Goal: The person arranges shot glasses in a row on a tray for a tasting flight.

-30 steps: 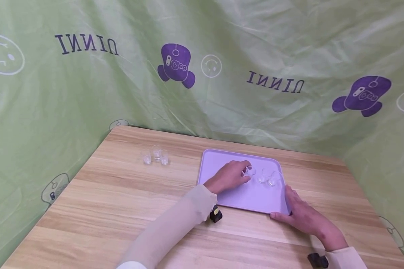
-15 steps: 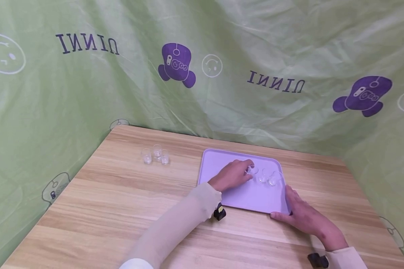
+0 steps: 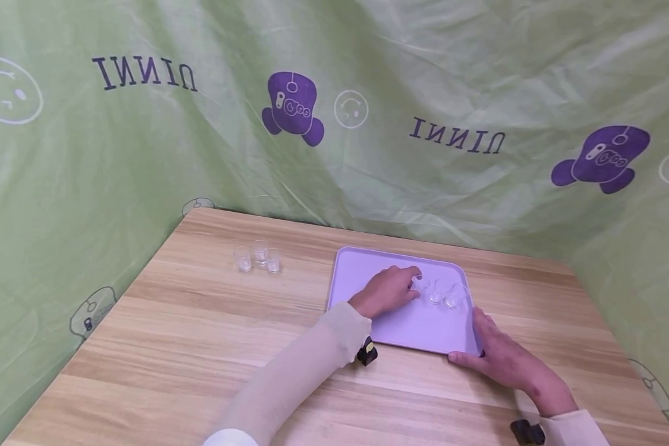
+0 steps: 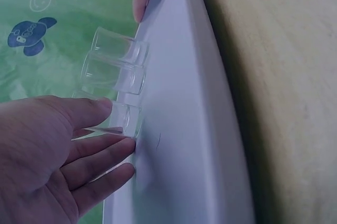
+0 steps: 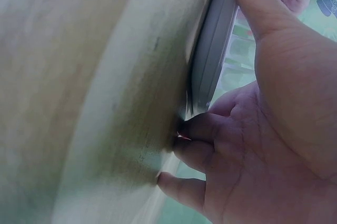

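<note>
A lilac tray (image 3: 409, 328) lies on the wooden table. Over its middle, my left hand (image 3: 386, 291) holds a small clear shot glass (image 4: 128, 119) between thumb and fingers, at the tray's surface. Two more clear shot glasses, one nearer (image 3: 436, 293) and one farther right (image 3: 454, 297), stand upright beside it in a row. At the tray's front right corner, my right hand (image 3: 504, 356) grips the edge, thumb along the front and fingers along the right side. Whether any fingertips reach under the rim is hard to see.
Three other clear shot glasses (image 3: 258, 257) stand grouped on the table (image 3: 161, 328) at the back left. Behind the table hangs a green printed cloth (image 3: 368, 179), close to its back edge.
My left hand has shifted slightly right with the shot glass, bringing it close to the other two on the tray. The right hand stays at the tray's corner.
</note>
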Tool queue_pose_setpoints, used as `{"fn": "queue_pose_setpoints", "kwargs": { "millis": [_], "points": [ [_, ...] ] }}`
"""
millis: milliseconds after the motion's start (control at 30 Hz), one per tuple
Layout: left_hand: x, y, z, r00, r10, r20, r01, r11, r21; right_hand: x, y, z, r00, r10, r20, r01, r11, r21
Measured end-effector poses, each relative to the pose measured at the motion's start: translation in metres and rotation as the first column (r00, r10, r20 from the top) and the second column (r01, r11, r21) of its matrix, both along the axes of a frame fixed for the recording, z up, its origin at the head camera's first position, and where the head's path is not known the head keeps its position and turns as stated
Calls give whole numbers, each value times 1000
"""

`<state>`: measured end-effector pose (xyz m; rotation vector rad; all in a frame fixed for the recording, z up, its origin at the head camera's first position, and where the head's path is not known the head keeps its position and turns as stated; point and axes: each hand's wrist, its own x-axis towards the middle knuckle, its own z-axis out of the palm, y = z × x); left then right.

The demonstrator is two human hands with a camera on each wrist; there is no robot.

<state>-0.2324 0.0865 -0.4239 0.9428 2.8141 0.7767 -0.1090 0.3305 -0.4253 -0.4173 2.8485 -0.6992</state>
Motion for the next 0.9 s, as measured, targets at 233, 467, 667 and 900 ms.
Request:
{"fn": "queue_pose_setpoints", "kwargs": {
  "millis": [233,467,667,900],
  "points": [
    [2,6,3,999,34,-21,-35,996,-79,0,2,-1,1000,2,-2,-2,1000,1],
    [3,7,2,998,44,-47,-49,992,-118,0,0,-1,1000,-8,16,8,1000,-3],
    [2,7,0,998,37,-42,-41,995,-88,0,-1,-2,1000,-1,8,1,1000,-10],
    [3,7,-1,999,38,-36,-41,996,-81,-1,-1,-2,1000,-5,11,5,1000,-2]
  ]
}}
